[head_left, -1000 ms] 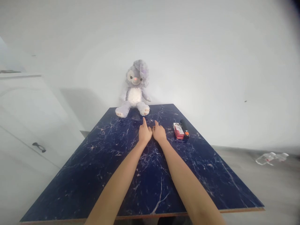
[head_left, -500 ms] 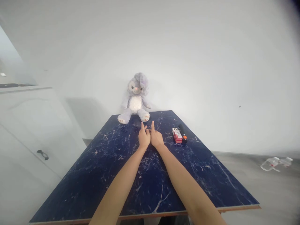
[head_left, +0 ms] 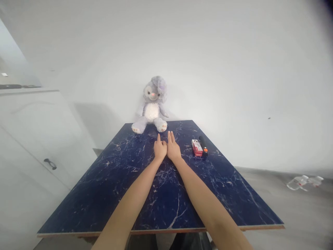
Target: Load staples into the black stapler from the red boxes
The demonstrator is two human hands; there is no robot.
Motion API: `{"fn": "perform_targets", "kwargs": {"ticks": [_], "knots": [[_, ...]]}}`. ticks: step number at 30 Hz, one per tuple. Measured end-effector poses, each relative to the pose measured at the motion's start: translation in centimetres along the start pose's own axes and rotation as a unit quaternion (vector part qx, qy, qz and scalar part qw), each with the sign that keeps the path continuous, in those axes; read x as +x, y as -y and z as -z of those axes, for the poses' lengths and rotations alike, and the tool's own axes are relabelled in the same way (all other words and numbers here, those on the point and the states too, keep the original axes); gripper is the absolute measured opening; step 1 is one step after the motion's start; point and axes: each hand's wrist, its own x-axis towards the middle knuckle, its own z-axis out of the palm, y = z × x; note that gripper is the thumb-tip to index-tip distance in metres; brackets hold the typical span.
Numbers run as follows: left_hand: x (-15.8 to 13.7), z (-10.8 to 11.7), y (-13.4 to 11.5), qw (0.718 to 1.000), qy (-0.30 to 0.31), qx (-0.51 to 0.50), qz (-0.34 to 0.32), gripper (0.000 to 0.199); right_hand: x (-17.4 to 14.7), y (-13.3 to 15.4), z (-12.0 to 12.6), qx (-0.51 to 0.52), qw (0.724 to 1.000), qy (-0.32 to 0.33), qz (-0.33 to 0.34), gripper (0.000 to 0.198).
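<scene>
My left hand point(head_left: 160, 149) and my right hand point(head_left: 173, 147) meet over the middle of the dark blue marbled table point(head_left: 109, 194), side by side and touching near the thumbs. On the left hand the index finger points forward while the other fingers look curled in. Two fingers of the right hand stretch forward together; the rest are folded or hidden. Neither hand shows anything held. Just beyond the fingertips sits a fluffy grey plush rabbit point(head_left: 151, 113) with a white belly, its back toward the wall.
Right of my hands lies a red and white box point(head_left: 197, 148), with a black cylindrical thing with an orange spot point(head_left: 203, 146) beside it. A white cabinet point(head_left: 28, 139) stands at the left. Clear plastic bottles point(head_left: 298, 182) lie on the floor at the right.
My right hand now stretches out two fingers, where only one pointed before. The left index finger stays out, and its thumb has drawn in. My view has tilted slightly.
</scene>
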Motion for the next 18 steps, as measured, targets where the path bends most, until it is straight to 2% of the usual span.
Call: {"fn": "perform_targets", "kwargs": {"ticks": [2, 5, 7, 12, 14, 18], "knots": [[0.07, 0.10, -0.03, 0.999, 0.025, 0.011, 0.028, 0.065, -0.07, -0.06, -0.08, -0.005, 1.000, -0.002, 0.018, 0.057], [0.09, 0.23, -0.13, 0.998, 0.050, 0.016, 0.036, 0.061, -0.17, -0.15, -0.05, -0.014, 0.998, -0.046, 0.034, 0.050], [0.04, 0.30, -0.20, 0.999, 0.046, 0.012, 0.022, 0.058, -0.17, -0.14, 0.02, -0.020, 0.997, -0.069, 0.024, 0.052], [0.01, 0.37, -0.09, 0.999, 0.040, -0.030, 0.004, 0.061, 0.03, 0.13, 0.13, -0.017, 0.998, -0.063, 0.010, 0.061], [0.06, 0.37, 0.02, 0.998, 0.046, -0.034, 0.013, 0.053, 0.10, 0.20, 0.09, 0.002, 0.999, -0.034, -0.002, 0.068], [0.13, 0.35, 0.14, 0.998, 0.050, -0.032, 0.014, 0.039, 0.13, 0.09, -0.15, 0.028, 0.996, 0.073, -0.034, 0.079]]}}
